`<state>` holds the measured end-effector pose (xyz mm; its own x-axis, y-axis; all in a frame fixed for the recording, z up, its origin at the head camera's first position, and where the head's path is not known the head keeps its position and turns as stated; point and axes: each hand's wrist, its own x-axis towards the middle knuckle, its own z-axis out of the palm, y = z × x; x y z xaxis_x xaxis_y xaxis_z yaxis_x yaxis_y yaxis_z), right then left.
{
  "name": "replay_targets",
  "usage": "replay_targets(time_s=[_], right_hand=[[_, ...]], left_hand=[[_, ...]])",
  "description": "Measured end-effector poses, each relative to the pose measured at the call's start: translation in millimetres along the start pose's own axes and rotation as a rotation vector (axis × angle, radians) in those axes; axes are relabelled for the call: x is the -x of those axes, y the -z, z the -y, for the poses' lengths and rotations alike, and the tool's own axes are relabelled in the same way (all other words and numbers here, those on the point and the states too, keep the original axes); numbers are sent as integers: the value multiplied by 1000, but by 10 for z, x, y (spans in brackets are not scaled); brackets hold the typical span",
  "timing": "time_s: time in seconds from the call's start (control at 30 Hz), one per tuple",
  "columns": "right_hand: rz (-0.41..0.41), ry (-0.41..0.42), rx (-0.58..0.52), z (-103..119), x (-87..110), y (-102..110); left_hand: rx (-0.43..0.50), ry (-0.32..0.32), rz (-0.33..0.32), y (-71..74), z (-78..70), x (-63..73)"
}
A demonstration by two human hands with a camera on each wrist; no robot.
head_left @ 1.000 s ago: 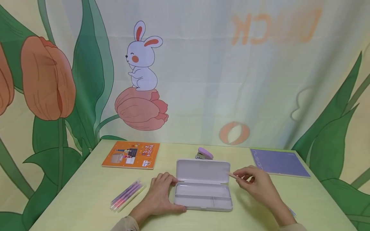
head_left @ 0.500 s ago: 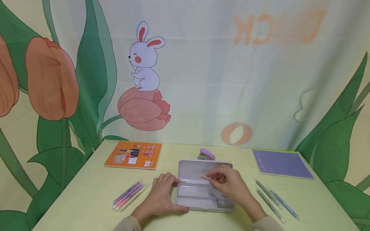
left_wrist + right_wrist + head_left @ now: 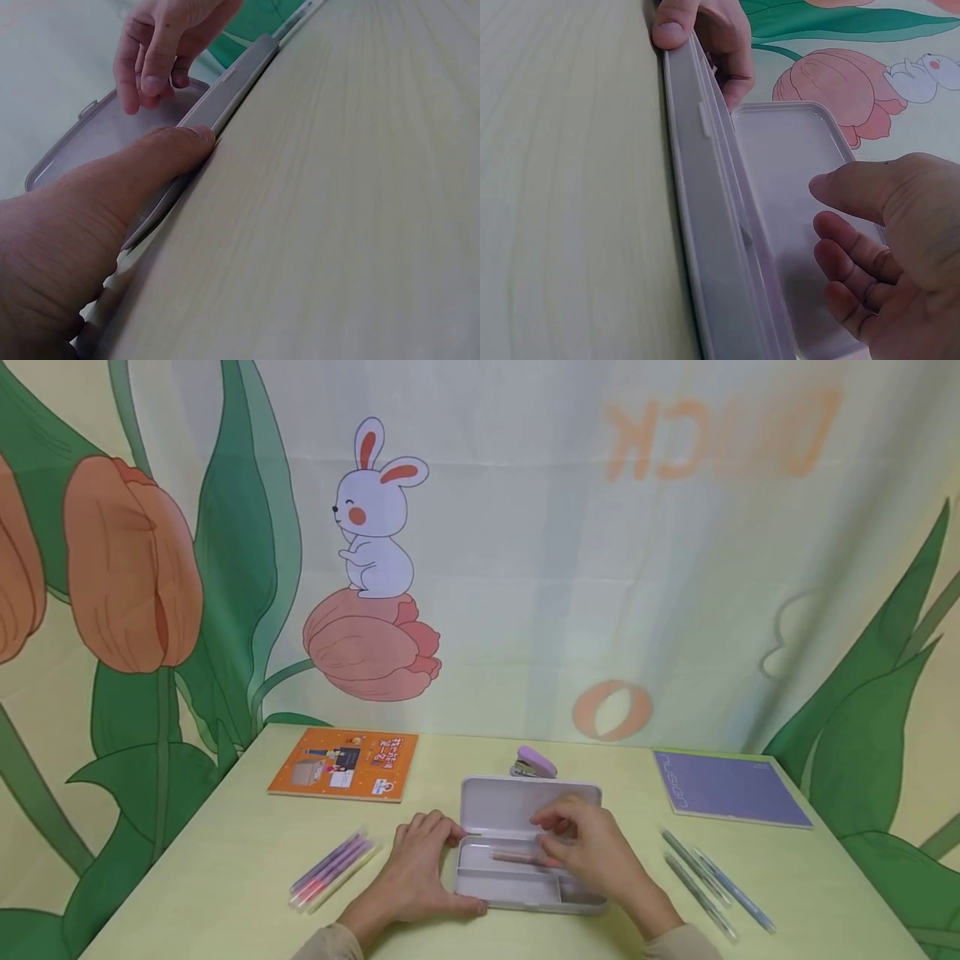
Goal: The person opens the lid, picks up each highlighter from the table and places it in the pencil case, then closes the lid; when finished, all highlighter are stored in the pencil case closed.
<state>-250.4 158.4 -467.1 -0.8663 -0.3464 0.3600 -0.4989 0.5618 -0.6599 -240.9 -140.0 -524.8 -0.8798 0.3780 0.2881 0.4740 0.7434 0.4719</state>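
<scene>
A: In the head view, where is there room on the table [image 3: 225,860]?

B: The open pencil case [image 3: 525,835] sits near the front edge at centre. Bare tabletop lies at 9 o'clock of it, up to the coloured pens [image 3: 330,870]; at 3 o'clock more pens [image 3: 705,877] crowd the right side. A stapler [image 3: 532,762] sits at 12 o'clock.

A: And the hands?

B: The left hand [image 3: 420,868] braces the case's left end, thumb along its front edge. The right hand [image 3: 592,852] hovers over the tray with fingers loosely bent, holding nothing; a pink pen [image 3: 521,857] lies in the tray just left of it.

A: Left wrist view?

B: The thumb [image 3: 172,150] presses the case's pale grey rim [image 3: 225,90]; the tray's inside is hidden.

A: Right wrist view?

B: The right hand's fingers [image 3: 855,262] hang relaxed over the lid [image 3: 795,172]; the pen is out of sight.
</scene>
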Motion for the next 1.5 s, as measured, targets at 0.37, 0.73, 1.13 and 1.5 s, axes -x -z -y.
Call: replay_targets(time_s=[0.37,0.73,1.13,1.5], right_hand=[[-73,7,31,6,11,174],[-179,-26,86,-9,26,692],[-250,-128,130,-192,187,1131],[-293,-191,223,-519,570,1478]], left_hand=[[8,0,-6,-17,22,6],[7,-1,-3,-13,-1,-11],[15,3,0,6,10,-6],[22,0,2,-8,22,-7]])
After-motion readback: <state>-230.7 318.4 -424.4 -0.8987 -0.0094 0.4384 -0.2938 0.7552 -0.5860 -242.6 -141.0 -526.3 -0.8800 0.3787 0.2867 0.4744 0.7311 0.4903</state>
